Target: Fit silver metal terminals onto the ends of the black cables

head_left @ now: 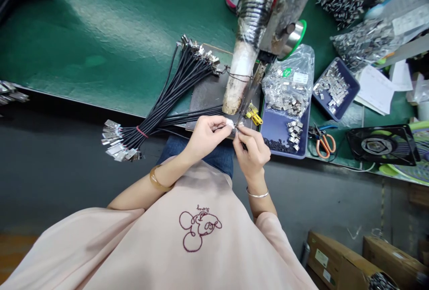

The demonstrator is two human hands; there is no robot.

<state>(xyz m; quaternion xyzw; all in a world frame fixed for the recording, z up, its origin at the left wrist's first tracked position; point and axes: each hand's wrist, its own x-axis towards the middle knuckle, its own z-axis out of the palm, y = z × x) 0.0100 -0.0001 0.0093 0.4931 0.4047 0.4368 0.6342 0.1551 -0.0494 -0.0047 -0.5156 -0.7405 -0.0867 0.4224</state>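
Observation:
My left hand [209, 136] is closed in a pinch, with white wrapping on a fingertip. Facing it, my right hand [252, 149] pinches too, its fingers curled. The fingertips meet at a tiny shiny part [236, 126], too small to make out, just below the soldering iron [254, 86] in its stand. Beside my left hand, several loose black cables [201, 113] lie across a grey plate [208, 93]. A cable bundle [164, 98] with metal connectors at both ends, tied with a red band, hangs over the table edge.
A ribbed fume hose [259, 4] comes down over the work spot. Right of it are a blue tray [275, 129] with metal shells and black bits, a yellow clip [254, 115], a smaller bin [353, 86], orange-handled pliers [324, 145] and a black fan [382, 145]. Cartons [335, 258] stand below.

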